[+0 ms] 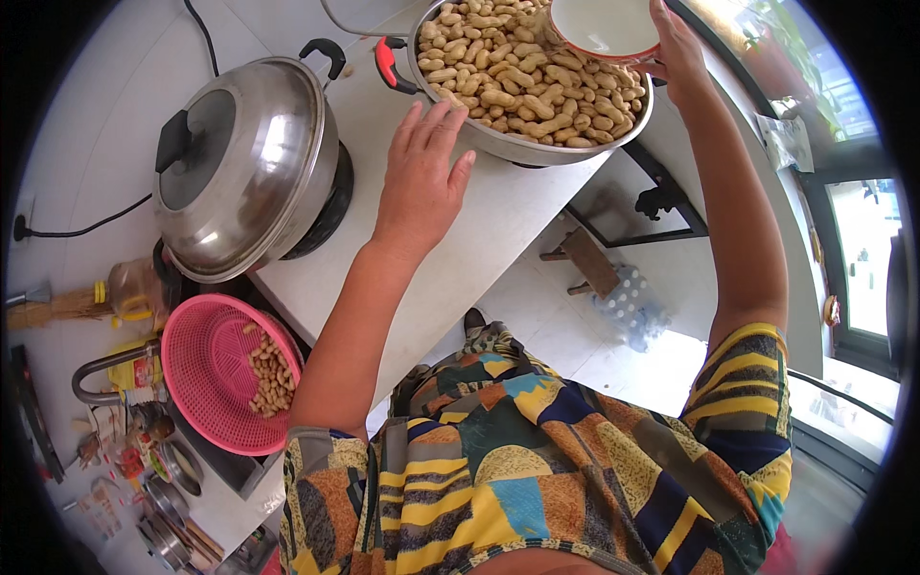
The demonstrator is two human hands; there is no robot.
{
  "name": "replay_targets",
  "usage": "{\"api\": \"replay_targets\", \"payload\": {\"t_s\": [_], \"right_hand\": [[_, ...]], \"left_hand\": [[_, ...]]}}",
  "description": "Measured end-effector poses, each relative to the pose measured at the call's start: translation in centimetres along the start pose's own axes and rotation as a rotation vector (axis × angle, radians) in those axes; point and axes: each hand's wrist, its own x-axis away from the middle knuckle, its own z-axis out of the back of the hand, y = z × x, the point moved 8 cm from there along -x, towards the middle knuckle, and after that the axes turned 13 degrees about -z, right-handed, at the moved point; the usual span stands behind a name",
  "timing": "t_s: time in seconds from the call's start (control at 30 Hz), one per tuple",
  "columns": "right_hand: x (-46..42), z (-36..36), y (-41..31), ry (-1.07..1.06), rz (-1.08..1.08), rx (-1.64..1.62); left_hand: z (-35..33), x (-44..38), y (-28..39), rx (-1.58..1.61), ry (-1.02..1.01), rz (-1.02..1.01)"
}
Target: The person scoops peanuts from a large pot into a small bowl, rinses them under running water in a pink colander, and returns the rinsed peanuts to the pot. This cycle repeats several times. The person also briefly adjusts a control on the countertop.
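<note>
A wide stainless-steel pot (521, 149) with red-and-black handles is heaped with unshelled peanuts (532, 93). My right hand (675, 54) grips the side of a white bowl (624, 56) with a red rim, held low over the heap. Whether the bowl has liquid inside I cannot tell. My left hand (424, 172) reaches to the pot's near-left rim with its fingers spread; a peanut shows at the fingertips, but I cannot tell whether they touch it.
Left of the pot stands a lidded steel wok (251, 165) on a black base. A pink plastic basket (208, 374) with some peanuts sits by the faucet (108, 381). A small wooden stool (589, 262) is on the floor beyond the white countertop (460, 244).
</note>
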Motion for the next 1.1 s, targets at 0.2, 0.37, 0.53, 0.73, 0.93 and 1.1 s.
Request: {"api": "replay_targets", "payload": {"t_s": [0.2, 0.37, 0.53, 0.73, 0.93, 1.1], "right_hand": [[1.5, 0.6, -1.5, 0.112, 0.135, 0.069], [4.1, 0.7, -3.1, 0.131, 0.180, 0.150], [4.9, 1.3, -5.6, 0.199, 0.450, 0.279], [6.0, -0.8, -8.4, 0.438, 0.689, 0.682], [9.4, -5.6, -10.1, 0.474, 0.858, 0.855], [12.1, -7.9, -9.9, 0.461, 1.066, 0.896]], "left_hand": [[-0.3, -0.1, 0.3, 0.005, -0.010, -0.003], [-0.4, -0.1, 0.4, -0.003, -0.017, -0.014], [-1.0, -0.4, 1.0, -0.005, -0.050, -0.022], [-1.5, -0.5, 1.8, -0.024, -0.077, -0.058], [-1.7, 0.1, 1.9, -0.026, -0.106, -0.038], [-0.8, 1.0, 2.1, -0.002, -0.110, -0.028]]}}
